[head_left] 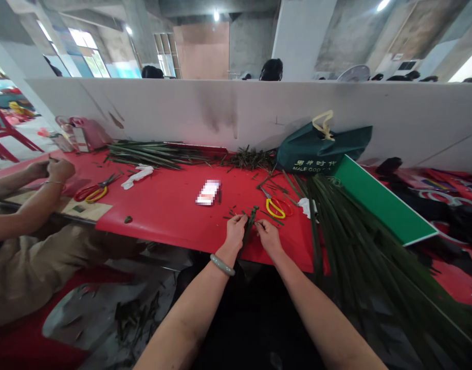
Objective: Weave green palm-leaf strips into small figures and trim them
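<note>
My left hand [236, 232], with a pale bangle [222, 264] on its wrist, is closed on a narrow piece of folded green leaf [253, 215] over the table's front edge. Just right of that piece, my right hand [269, 237] has its fingertips pinched together; what they hold is too small to make out. Yellow-and-red-handled scissors [275, 207] lie beyond my right hand, among leaf scraps. Past my left hand lies a phone [208, 192] with a blurred screen.
Long green leaves [359, 246] spread off the table at right, beside a green panel [386, 200] and a dark green bag [321, 146]. More leaf strips [155, 154] lie along the white partition [174, 108]. At left, a co-worker's hands [54, 169] are near other scissors [95, 191].
</note>
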{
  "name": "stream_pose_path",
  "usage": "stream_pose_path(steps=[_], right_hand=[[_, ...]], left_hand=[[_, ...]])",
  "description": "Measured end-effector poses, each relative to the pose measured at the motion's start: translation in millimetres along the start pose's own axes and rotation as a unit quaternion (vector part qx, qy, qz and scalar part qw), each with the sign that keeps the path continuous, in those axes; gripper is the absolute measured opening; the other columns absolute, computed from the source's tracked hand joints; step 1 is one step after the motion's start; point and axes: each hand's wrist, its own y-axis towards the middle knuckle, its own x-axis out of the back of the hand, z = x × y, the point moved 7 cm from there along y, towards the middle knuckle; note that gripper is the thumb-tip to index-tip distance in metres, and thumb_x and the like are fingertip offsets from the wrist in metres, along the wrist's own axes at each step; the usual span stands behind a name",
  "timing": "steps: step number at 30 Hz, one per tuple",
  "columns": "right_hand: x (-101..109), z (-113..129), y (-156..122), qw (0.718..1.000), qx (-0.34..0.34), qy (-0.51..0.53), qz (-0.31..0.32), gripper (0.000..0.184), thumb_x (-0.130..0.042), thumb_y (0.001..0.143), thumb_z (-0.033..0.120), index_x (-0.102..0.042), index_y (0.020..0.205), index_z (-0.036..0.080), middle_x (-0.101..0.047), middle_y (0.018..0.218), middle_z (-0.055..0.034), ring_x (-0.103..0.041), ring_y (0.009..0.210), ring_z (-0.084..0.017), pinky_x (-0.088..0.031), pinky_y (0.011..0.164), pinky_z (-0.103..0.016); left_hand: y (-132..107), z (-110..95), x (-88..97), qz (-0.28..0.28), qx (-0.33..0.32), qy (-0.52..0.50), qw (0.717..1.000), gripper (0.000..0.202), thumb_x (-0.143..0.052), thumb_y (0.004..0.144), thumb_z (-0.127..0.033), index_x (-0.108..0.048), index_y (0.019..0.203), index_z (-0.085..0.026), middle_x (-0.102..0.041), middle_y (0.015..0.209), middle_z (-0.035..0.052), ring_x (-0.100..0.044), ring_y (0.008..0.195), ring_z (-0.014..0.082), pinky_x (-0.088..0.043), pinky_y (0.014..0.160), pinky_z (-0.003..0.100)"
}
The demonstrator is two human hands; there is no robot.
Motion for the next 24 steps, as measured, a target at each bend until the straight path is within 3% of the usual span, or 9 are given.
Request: stream_pose_path(steps=[6,14,20,24], right_hand=[[2,-2,-1,1.0,-0.006,0.015,-0.003,0.021,-0.044,0.074,0.036,-0.054,0.066,0.019,-0.049,0.047,0.0034,-0.047,0.046,-0.013,-0.038,0.047,-0.024],[7,-6,1,0.998,-0.009,0.047,-0.034,0.02,-0.045,0.072,0.035,-0.055,0.068,0.018,-0.058,0.059,-0.0006,-0.052,0.054,-0.016,-0.042,0.052,-0.026],[7,-7,1,0.997,-0.013,0.055,-0.048,0.03,-0.038,0.078,0.039,-0.051,0.095,0.017,-0.062,0.075,-0.004,-0.055,0.057,-0.015,-0.045,0.055,-0.027],[-3,4,-3,0.999,0.015,0.035,0.015,0.027,-0.036,0.08,0.039,-0.055,0.078,0.019,-0.06,0.065,-0.0013,-0.054,0.054,-0.014,-0.043,0.055,-0.026]], left_hand=[[1,0,2.0,0.009,-0.002,0.033,0.999,0.025,-0.059,0.061,-0.038,-0.052,0.061,-0.015,-0.043,0.046,-0.0059,-0.038,0.041,0.0059,-0.029,0.042,0.02],[-7,3,-6.9,0.107,0.01,0.082,0.991,0.025,-0.068,0.054,-0.035,-0.059,0.058,-0.012,-0.051,0.048,-0.0035,-0.041,0.045,0.0066,-0.028,0.044,0.02],[-6,2,-3.7,0.102,0.008,0.009,0.995,0.024,-0.065,0.059,-0.036,-0.06,0.066,-0.013,-0.058,0.058,-0.0015,-0.05,0.053,0.0084,-0.038,0.055,0.021],[0,0,2.3,0.087,0.02,-0.061,0.994,0.03,-0.062,0.062,-0.041,-0.058,0.074,-0.014,-0.062,0.068,0.0022,-0.056,0.061,0.0115,-0.042,0.065,0.026]])
